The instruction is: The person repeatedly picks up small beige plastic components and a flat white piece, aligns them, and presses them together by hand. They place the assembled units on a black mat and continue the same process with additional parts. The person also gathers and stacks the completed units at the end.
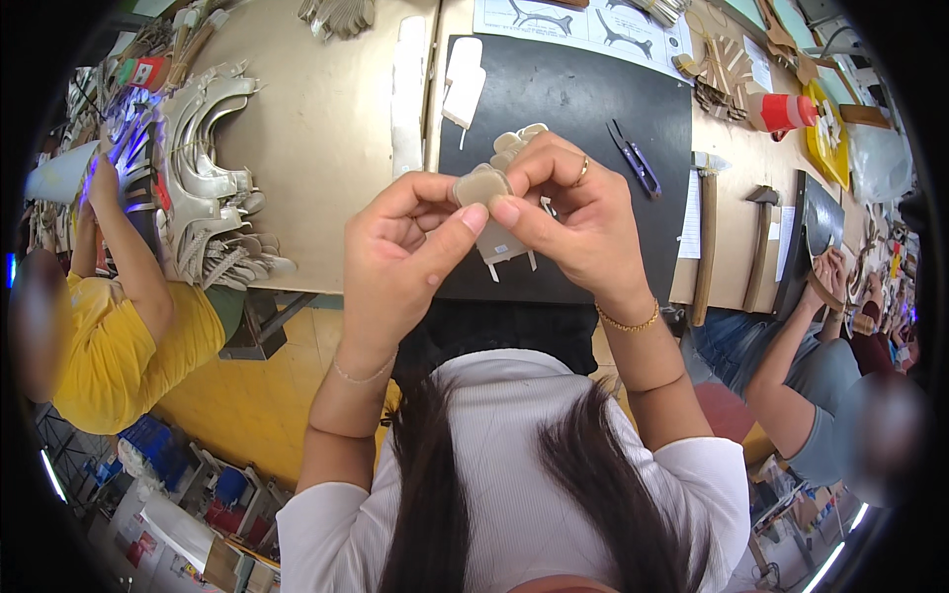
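Both my hands are pinching a small beige piece with a rounded end [478,187], perhaps leather, above the black mat [593,119]. My left hand [400,237] grips its left edge between thumb and fingertips. On its right edge are the thumb and fingers of my right hand [578,222], which wears a ring. Several similar rounded pieces [519,141] show just beyond the fingers, partly hidden. Under my hands lies a pale flat piece with a small label [502,247]. Two pale strips [464,84] rest at the mat's far left corner.
Purple-handled thread snips [638,163] lie right of my hands. Farther right are a hammer [706,237], a second hammer [761,242] and a red-and-white bottle [781,112]. Bundled metallic-beige straps [203,148] pile up at left. A co-worker in yellow [138,341] and another [791,385] sit either side.
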{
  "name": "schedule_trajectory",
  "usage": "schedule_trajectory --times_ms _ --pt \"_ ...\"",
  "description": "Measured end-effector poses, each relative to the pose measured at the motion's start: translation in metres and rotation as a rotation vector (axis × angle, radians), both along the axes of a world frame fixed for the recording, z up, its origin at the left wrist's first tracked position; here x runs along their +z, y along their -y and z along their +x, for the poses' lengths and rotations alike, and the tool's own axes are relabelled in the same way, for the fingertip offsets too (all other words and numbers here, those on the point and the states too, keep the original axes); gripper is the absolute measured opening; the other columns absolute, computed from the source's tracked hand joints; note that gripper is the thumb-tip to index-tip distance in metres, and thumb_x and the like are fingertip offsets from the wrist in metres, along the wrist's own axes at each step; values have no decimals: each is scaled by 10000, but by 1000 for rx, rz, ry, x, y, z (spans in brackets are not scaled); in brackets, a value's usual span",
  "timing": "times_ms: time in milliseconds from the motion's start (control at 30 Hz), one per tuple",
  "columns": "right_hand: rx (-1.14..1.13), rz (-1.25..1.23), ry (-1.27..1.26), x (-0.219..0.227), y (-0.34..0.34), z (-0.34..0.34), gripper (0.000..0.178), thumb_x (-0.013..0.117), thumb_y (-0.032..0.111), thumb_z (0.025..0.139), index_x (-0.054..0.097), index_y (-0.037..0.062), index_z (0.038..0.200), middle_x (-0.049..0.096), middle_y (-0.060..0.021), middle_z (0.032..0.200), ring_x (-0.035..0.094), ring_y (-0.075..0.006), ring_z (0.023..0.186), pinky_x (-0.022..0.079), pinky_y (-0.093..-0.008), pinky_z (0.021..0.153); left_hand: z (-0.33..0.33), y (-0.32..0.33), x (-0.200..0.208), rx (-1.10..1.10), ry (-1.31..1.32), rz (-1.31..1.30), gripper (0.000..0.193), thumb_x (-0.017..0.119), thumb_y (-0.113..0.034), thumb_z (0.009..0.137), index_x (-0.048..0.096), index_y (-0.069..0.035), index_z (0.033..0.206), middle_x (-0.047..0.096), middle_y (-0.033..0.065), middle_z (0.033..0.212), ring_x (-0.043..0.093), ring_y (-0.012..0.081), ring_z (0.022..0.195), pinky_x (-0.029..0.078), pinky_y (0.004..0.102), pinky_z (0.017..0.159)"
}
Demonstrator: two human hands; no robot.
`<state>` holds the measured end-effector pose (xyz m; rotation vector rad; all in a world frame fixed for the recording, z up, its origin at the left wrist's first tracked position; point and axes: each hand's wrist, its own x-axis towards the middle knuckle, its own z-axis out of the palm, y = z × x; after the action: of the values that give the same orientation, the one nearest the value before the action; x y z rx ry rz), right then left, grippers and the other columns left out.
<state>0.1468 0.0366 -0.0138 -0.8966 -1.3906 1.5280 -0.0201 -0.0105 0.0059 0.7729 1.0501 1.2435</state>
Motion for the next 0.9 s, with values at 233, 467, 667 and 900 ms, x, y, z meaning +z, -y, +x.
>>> schedule_trajectory --times_ms 233,467,667,900 --pt "11 13 -7 4 1 2 156 749 103 825 628 9 797 578 7 788 522 -39 655 418 -193 585 4 4 2 43 -160 112 157 646 -3 887 611 57 1029 659 55 951 613 95 880 490 232 791" --pt "-182 195 117 3 6 -5 152 767 72 787 634 26 844 595 -27 858 545 -81 647 444 -219 565 6 2 -4 96 -245 123 180 648 0 885 614 45 1055 658 69 947 601 74 789 480 203 645" --pt "-268 589 395 2 10 -6 225 767 -2 762 662 28 959 610 -92 971 609 -142 773 520 -262 660 15 0 -9 161 -356 192 248 634 16 886 626 24 1134 659 59 945 595 58 719 436 183 493" --pt "-308 699 462 -4 1 -12 263 775 -13 733 695 28 981 669 -118 982 659 -202 820 540 -288 711 11 -7 -18 157 -642 379 383 652 46 830 617 14 1210 671 117 1015 650 153 826 527 264 683"
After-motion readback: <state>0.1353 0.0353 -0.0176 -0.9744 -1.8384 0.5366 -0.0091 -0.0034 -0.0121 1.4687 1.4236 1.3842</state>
